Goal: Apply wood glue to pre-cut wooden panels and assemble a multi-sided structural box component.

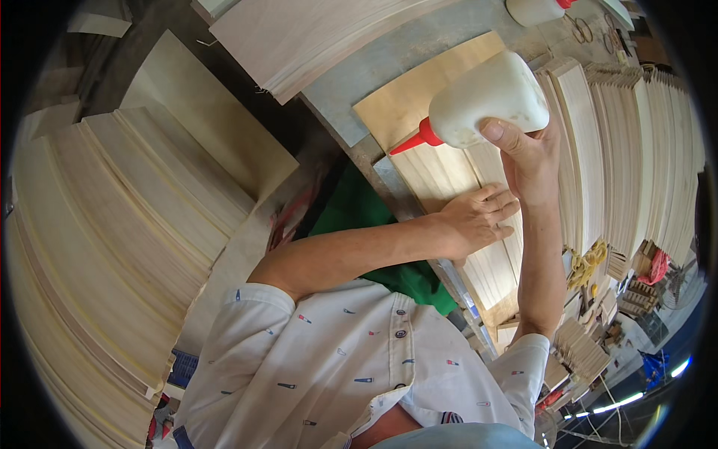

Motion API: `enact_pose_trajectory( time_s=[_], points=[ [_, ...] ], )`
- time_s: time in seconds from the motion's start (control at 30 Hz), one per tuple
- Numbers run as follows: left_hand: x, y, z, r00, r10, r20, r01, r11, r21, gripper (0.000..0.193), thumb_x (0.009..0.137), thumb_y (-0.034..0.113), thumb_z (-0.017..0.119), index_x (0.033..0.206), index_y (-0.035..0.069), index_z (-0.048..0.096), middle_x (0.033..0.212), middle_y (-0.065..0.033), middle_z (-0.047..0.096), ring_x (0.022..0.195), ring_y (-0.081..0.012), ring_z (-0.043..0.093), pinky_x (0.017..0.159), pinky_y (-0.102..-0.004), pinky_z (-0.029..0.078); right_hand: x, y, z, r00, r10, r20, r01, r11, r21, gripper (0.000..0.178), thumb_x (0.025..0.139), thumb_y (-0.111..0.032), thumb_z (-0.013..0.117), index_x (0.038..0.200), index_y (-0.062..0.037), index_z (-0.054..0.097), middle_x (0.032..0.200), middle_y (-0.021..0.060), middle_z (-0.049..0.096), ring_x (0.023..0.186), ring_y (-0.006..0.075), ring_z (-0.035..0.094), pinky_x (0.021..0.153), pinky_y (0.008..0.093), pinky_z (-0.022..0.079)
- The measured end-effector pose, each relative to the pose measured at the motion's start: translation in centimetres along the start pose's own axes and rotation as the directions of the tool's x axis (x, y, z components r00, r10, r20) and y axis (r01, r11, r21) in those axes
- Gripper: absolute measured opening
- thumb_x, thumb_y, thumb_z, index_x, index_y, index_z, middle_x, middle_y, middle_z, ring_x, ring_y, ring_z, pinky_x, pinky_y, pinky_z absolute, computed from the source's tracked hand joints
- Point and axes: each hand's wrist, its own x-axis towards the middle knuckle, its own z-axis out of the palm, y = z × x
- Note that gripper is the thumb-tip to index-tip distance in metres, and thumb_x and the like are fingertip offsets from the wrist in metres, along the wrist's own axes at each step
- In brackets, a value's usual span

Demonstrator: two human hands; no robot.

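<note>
In my right hand [532, 166] is a white plastic squeeze bottle [486, 97] with a red pointed nozzle [416, 139]. The bottle lies tilted on its side in the air, its nozzle pointing left and slightly down over the work surface. My fingers wrap around its far side, mostly hidden, with the thumb across the near side. Below it, my left hand [480, 219] lies with fingers apart on pale wooden strips [443, 179] laid side by side. Under the strips, a thin tan board [404, 91] shows at the far end.
Stacked wooden pieces [576, 150] stand along the right. A thick pile of boards [329, 34] sits at the far side, and tall stacks of panels [112, 217] fill the left. Another white bottle [532, 10] and scissors [612, 37] lie at the far right. Green cloth [351, 217] hangs by the table edge.
</note>
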Motion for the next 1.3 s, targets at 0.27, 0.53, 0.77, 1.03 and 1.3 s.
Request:
enact_pose_trajectory(
  time_s=[0.27,0.53,0.77,1.03,1.3],
  points=[
    [0.0,-0.1,0.1,0.998,0.017,-0.059,-0.016,1.0,0.006,0.094,0.047,0.044,0.087,0.129,0.012,0.055,0.147,-0.0162,0.038,0.14,-0.0304,0.027,0.116,-0.0433,0.014,0.7,0.1,-0.8,0.999,-0.046,-0.007,0.046,0.999,-0.008,0.059,0.075,-0.011,0.079,0.125,0.0012,0.051,0.11,0.0113,0.065,0.101,0.0194,0.062,0.091,0.0334,0.049],
    [-0.1,0.0,-0.4,0.998,0.0,0.063,-0.003,0.999,0.053,0.083,0.064,0.045,0.078,0.135,0.015,0.047,0.151,-0.0105,0.03,0.143,-0.0271,0.018,0.118,-0.0422,0.009,1.7,-0.4,-3.5,0.993,-0.109,-0.044,0.106,0.993,-0.055,0.054,0.078,-0.011,0.076,0.125,0.0022,0.051,0.109,0.0101,0.065,0.099,0.0184,0.063,0.089,0.0325,0.048],
    [-0.3,0.0,0.0,0.998,0.025,0.061,-0.027,0.999,0.037,0.082,0.066,0.043,0.076,0.137,0.014,0.045,0.151,-0.0123,0.029,0.144,-0.0291,0.014,0.118,-0.0437,0.007,2.5,-0.4,-5.2,0.982,-0.164,-0.093,0.158,0.985,-0.064,0.053,0.079,-0.01,0.075,0.125,0.0028,0.051,0.111,0.0103,0.064,0.101,0.0188,0.062,0.09,0.0326,0.047],
    [-0.4,-0.1,0.1,1.0,0.029,0.005,-0.029,0.999,0.016,0.083,0.063,0.04,0.078,0.135,0.013,0.047,0.15,-0.0129,0.03,0.143,-0.0298,0.015,0.118,-0.0444,0.009,3.2,-0.7,-6.3,0.97,-0.204,-0.135,0.195,0.978,-0.076,0.052,0.079,-0.011,0.076,0.123,0.0025,0.052,0.109,0.0099,0.064,0.101,0.0186,0.062,0.09,0.0329,0.047],
    [-0.4,-0.2,0.5,1.0,0.019,-0.018,-0.018,0.999,0.042,0.09,0.06,0.042,0.08,0.137,0.013,0.045,0.151,-0.0124,0.028,0.143,-0.0293,0.014,0.118,-0.0442,0.007,4.3,-1.3,-8.1,0.958,-0.242,-0.156,0.221,0.965,-0.145,0.053,0.08,-0.012,0.075,0.125,0.0016,0.051,0.109,0.0097,0.064,0.099,0.0189,0.062,0.086,0.0339,0.05]
  ],
)
